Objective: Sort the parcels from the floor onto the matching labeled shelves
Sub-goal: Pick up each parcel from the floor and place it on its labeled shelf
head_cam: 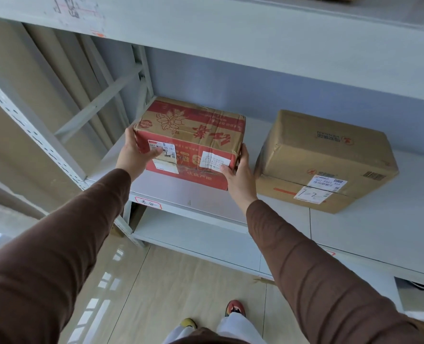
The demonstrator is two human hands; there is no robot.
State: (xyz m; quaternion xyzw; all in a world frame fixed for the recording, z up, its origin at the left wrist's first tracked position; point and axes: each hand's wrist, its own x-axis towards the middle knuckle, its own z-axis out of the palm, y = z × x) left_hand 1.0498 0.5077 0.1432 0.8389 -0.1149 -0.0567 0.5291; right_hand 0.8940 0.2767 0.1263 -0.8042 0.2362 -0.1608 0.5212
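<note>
A red and brown cardboard parcel (193, 137) with white shipping labels sits at the left end of a grey metal shelf (201, 194). My left hand (135, 155) holds its left end, thumb across the front label. My right hand (238, 175) holds its right end, thumb on the front face. A plain brown parcel (327, 157) marked "1-2" stands on the same shelf to the right, apart from the red one. A small handwritten label (148, 202) is stuck on the shelf's front edge below the red parcel.
Another shelf board (230, 23) runs overhead and a lower one (193, 234) lies beneath. A perforated upright post (32, 127) stands at the left. Beige tiled floor (181, 289) and my shoes show below.
</note>
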